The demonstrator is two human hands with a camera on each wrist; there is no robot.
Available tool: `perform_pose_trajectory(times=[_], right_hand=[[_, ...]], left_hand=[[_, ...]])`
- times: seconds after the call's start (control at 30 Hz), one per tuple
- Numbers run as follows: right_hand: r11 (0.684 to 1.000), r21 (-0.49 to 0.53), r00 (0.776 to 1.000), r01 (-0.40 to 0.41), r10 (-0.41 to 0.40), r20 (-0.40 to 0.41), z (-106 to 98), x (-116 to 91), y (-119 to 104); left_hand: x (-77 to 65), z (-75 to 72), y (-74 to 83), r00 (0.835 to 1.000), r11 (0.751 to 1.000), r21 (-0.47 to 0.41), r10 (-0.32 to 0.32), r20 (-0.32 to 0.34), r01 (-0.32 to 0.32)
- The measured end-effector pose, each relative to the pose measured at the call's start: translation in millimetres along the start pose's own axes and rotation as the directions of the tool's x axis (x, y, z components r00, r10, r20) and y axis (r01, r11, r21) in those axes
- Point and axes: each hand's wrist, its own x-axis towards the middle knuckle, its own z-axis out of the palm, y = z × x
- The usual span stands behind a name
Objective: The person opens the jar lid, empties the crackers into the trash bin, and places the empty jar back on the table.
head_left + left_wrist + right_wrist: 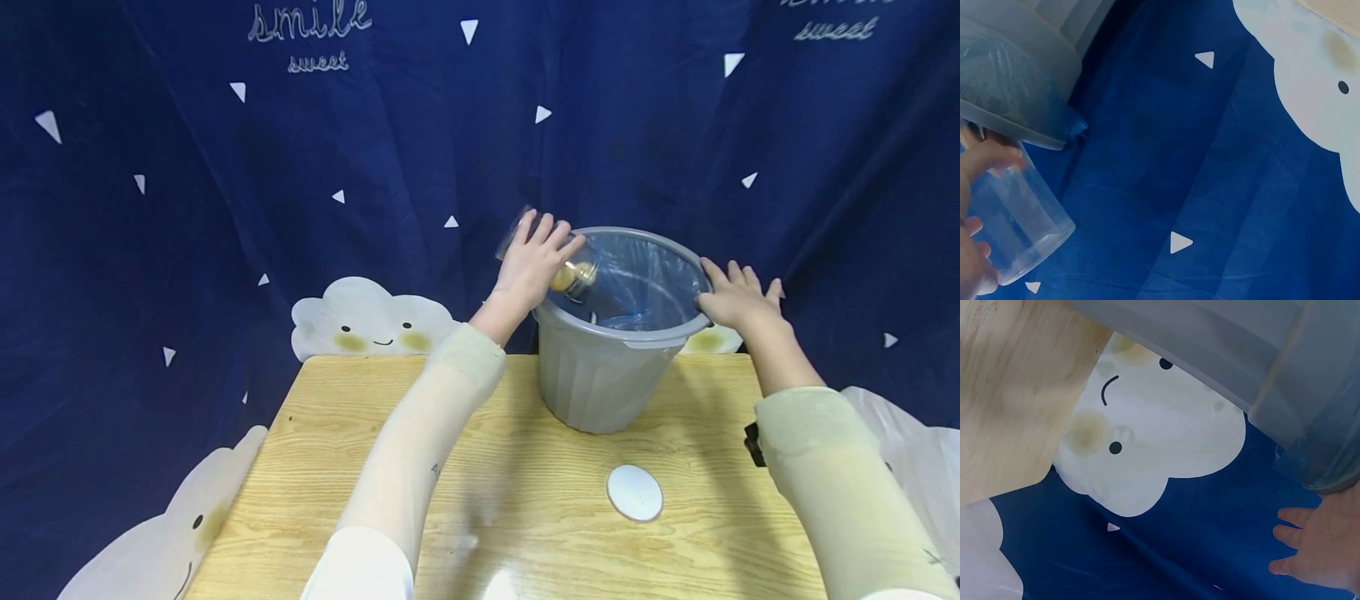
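Note:
My left hand grips a clear jar, tilted with its mouth down over the left rim of a grey trash can. Yellowish pieces show inside near the jar's mouth. A thin bluish bag lines the can, which stands on the table's far part. On the can's right side, my right hand holds the rim with thumb and forefinger, while its other fingers spread outward. In the left wrist view the jar's base points away from the can.
A round white disc, like a lid, lies on the wooden table in front of the can. Behind the table hangs a dark blue curtain with white triangles and smiling clouds. The table's far edge runs close behind the can.

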Motion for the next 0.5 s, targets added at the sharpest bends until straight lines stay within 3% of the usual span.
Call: perform_pose_trajectory(times=[0.27,0.5], right_hand=[[1.000,-0.005,1.000,0.012,-0.012,0.003,-0.8,1.3,0.1],[1.000,-0.002,1.000,0.011,-0.011,0.011,-1.1,1.3,-0.9]], left_hand=[[0.1,-5.1,-2.2,1.000,0.999,0.046,0.016,-0.025,-0.015],[-0.7,-4.4,-3.0,0.999,0.999,0.028,0.029,-0.031,-0.028]])
